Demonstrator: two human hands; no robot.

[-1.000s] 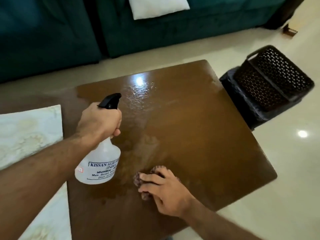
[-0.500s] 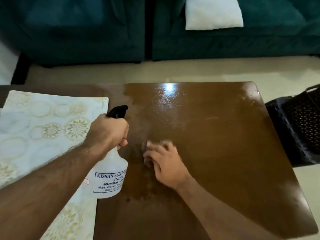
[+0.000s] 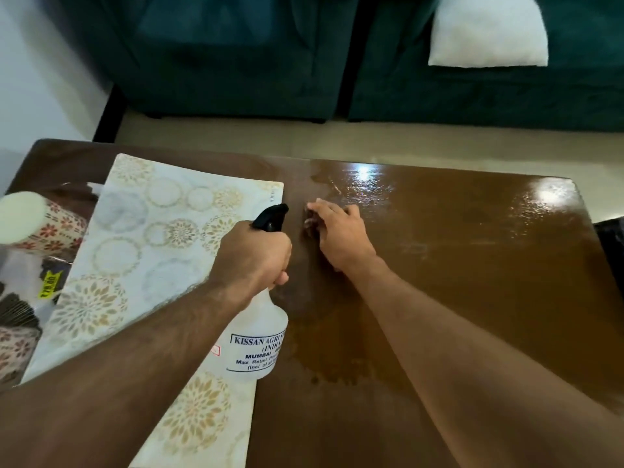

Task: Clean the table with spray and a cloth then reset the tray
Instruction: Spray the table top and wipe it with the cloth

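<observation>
My left hand (image 3: 253, 256) grips the neck of a white spray bottle (image 3: 258, 346) with a black trigger head, held over the brown wooden table (image 3: 472, 265). My right hand (image 3: 337, 231) presses flat on a small cloth (image 3: 309, 221), which is mostly hidden under the fingers, near the far middle of the table. The tabletop is wet and shiny around the hand. A white tray (image 3: 141, 251) with gold floral circles lies on the left part of the table.
A patterned cup (image 3: 37, 221) and dark patterned items sit at the far left edge. A teal sofa (image 3: 236, 62) with a white cushion (image 3: 486, 32) stands beyond the table. A dark basket (image 3: 613, 238) shows at the right edge.
My right hand slid the cloth away from me, from the near middle to the far middle of the table. The view swung left, showing more of the tray and the cup.
</observation>
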